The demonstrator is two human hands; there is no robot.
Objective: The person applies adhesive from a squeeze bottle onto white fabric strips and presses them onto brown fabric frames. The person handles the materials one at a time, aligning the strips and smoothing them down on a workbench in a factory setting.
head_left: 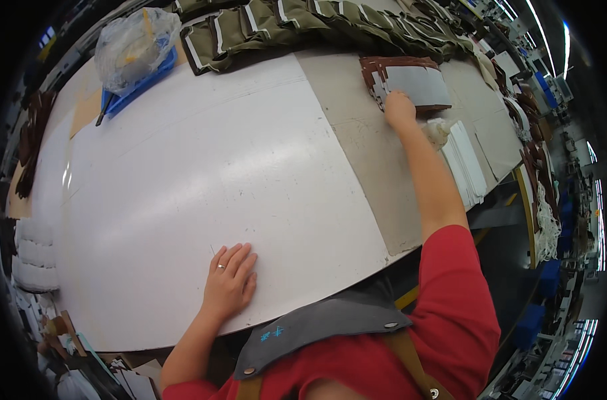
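My left hand (229,283) lies open, palm down, on the white tabletop (217,180) near its front edge, with a ring on one finger. It holds nothing. At the far right my right arm reaches out, and my right hand (400,110) is at the front left part of a stack of brown pieces with pale grey-white faces (420,85). Its fingers are bent and closed at the stack's edge; the fingertips are partly hidden. Just right of my right wrist sits a small cloudy, yellowish container (437,133). Beside it lies a pile of narrow white strips (465,163).
Olive-green pieces with white strips (277,27) lie in an overlapping row along the far edge. A blue tray (140,83) holding a clear plastic bag (133,50) stands at the far left. White bundles (35,257) are at the left edge. Brown pieces and white cords (547,220) hang at right.
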